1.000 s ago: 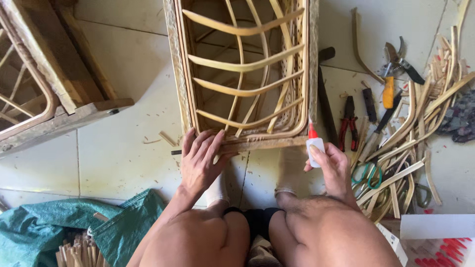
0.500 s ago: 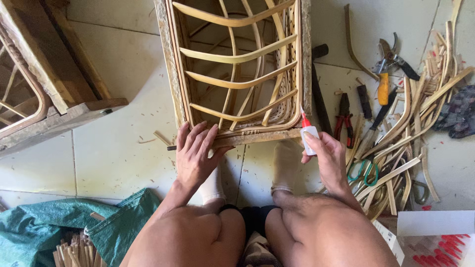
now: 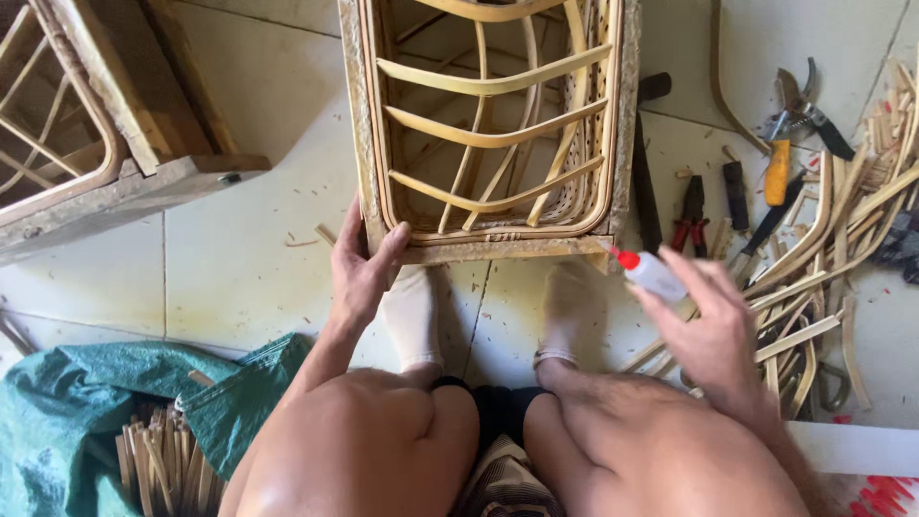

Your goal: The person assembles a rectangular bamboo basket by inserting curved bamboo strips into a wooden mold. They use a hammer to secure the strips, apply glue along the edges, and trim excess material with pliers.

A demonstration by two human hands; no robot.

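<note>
Since a second ago the right hand (image 3: 708, 330) has pulled back from the frame (image 3: 493, 124) toward 4 o'clock, so the glue bottle (image 3: 651, 275) now hangs just off the corner instead of on it. Left hand has slid out to the frame's near left corner, and the view has tipped down a bit so the knees fill more of the bottom.

Left hand (image 3: 364, 268) is wrapped on that corner at about 9 o'clock from centre, thumb on the bottom rail, fingers up the side, gripping firm. Right hand pinches the small white bottle between fingertips, red tip aimed up-left at the frame's right corner, close but not touching as far as I can see.

Frame sits at 12 o'clock, flat on the tile, curved cane slats inside, both socked feet (image 3: 412, 311) tucked under its near rail.

Looks to me like a gluing step on the near rail joints, mid-way, with one hand bracing. Next move probably needs the tip brought back onto the joint at the right corner, steady squeeze, frame held still.

Off at 2 to 3 o'clock: pliers (image 3: 691, 206), shears (image 3: 790, 115), a heap of cane strips (image 3: 842, 249). Green tarp (image 3: 96, 402) at 8 o'clock.
</note>
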